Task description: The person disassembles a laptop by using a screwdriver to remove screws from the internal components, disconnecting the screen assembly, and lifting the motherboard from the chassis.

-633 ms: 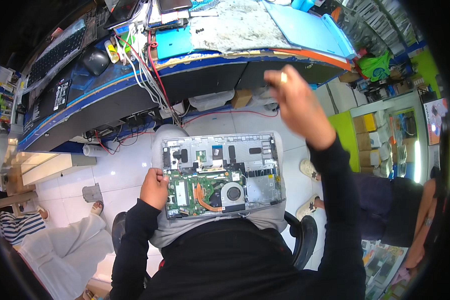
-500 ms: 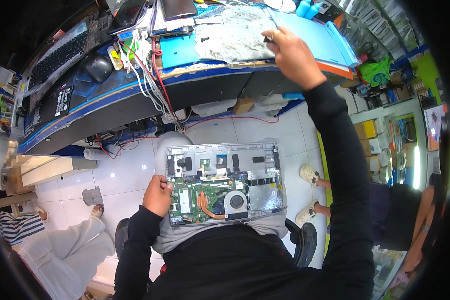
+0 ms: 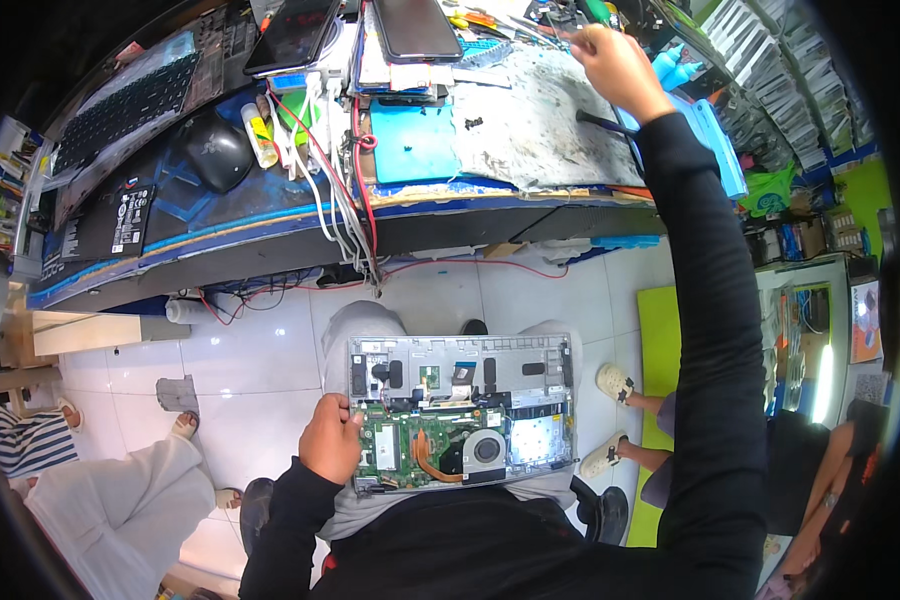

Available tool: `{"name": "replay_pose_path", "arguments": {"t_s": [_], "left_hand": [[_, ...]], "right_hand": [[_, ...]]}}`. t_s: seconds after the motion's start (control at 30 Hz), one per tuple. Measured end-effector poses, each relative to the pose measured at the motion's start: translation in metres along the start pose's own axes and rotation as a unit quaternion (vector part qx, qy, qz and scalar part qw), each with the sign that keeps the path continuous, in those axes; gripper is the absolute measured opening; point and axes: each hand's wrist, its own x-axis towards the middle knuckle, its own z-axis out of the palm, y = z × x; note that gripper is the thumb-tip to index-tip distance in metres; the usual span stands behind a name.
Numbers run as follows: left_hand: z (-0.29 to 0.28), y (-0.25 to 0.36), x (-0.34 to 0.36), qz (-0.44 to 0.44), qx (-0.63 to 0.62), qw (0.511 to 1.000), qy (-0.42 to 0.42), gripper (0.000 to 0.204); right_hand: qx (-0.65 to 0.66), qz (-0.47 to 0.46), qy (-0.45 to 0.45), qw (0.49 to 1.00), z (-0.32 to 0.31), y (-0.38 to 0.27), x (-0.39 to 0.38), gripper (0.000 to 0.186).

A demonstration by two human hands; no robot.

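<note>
An opened laptop base [image 3: 440, 375] lies across my lap, its green circuit board [image 3: 385, 425], round fan [image 3: 485, 450] and copper heat pipe [image 3: 426, 455] uncovered. At its left edge my left hand [image 3: 332, 438] is closed, thumb on top. My right arm stretches over the workbench. My right hand [image 3: 618, 68] is above the far side of a stained grey mat [image 3: 530, 120], beside loose tools, with its fingers curled together; whatever they pinch is too small to make out. On the mat, below that hand, rests a dark-handled tool [image 3: 600, 121].
Phones [image 3: 417, 28] lie on a stack at the bench's back. A blue pad [image 3: 413, 140], cables [image 3: 345, 200], a black mouse [image 3: 218, 150] and a loose keyboard [image 3: 120, 125] occupy its left. Light blue bottles [image 3: 675, 68] stand right. Other people's feet [image 3: 610, 455] are on both sides.
My right hand has moved farther back across the bench, toward the tools. A dark-handled tool now shows on the mat. The view has tilted up; my left hand keeps its hold.
</note>
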Motion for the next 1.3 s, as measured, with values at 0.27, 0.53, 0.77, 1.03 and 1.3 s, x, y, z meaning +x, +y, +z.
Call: {"name": "replay_pose_path", "arguments": {"t_s": [0.27,0.53,0.77,1.03,1.3], "left_hand": [[0.001,0.0,0.001,-0.006,0.005,1.0,-0.003,0.027],[0.0,-0.001,-0.001,-0.014,0.012,1.0,-0.002,0.028],[0.0,-0.003,-0.003,0.018,0.028,0.999,0.005,0.029],[0.001,0.0,-0.001,0.009,0.024,1.0,-0.005,0.029],[0.002,-0.002,-0.002,0.011,0.041,0.999,0.005,0.029]], "right_hand": [[-0.031,-0.002,-0.057,0.998,0.059,0.013,0.069,0.021],[-0.093,-0.021,-0.036,0.995,0.069,-0.016,0.072,0.021],[-0.058,-0.056,-0.018,0.997,0.065,-0.017,0.072,0.022],[-0.053,0.024,-0.007,0.998,0.035,0.024,0.075,0.02],[-0.004,0.033,-0.113,0.993,0.033,0.022,0.042,0.02]]}}
